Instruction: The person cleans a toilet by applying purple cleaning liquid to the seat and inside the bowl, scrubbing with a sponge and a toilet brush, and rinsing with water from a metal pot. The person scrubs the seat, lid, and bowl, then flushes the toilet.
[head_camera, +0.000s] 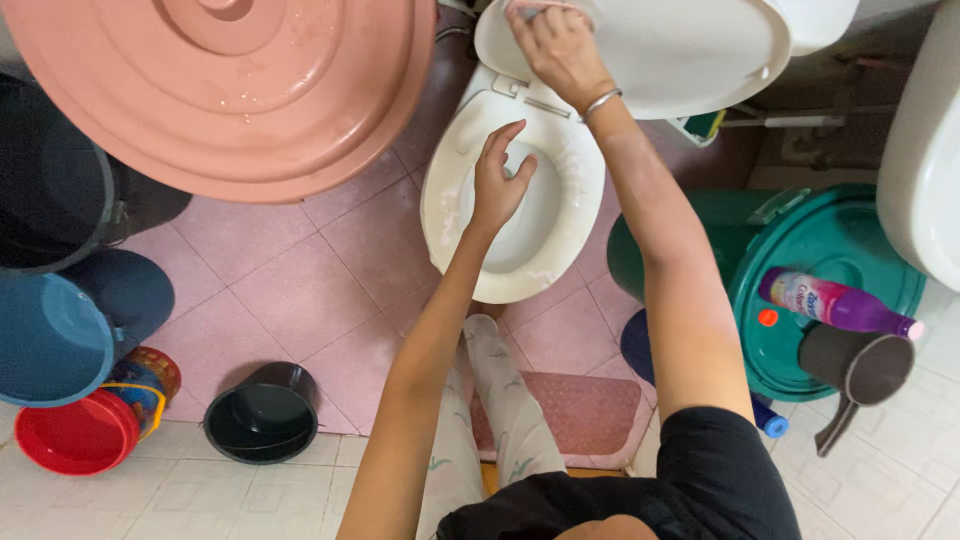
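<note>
Right hand (560, 45) presses a pale cloth (530, 10) flat on the raised white plastic toilet lid (680, 50); left hand (497, 185), fingers loosely spread, hovers empty over the white seat (445, 200). The lid looks stiff, smooth, likely slippery — grip its rim.

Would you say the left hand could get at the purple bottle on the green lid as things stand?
Probably not directly: the left hand hovers over the toilet seat, and the right arm stretches between it and the purple bottle lying on the green lid.
</note>
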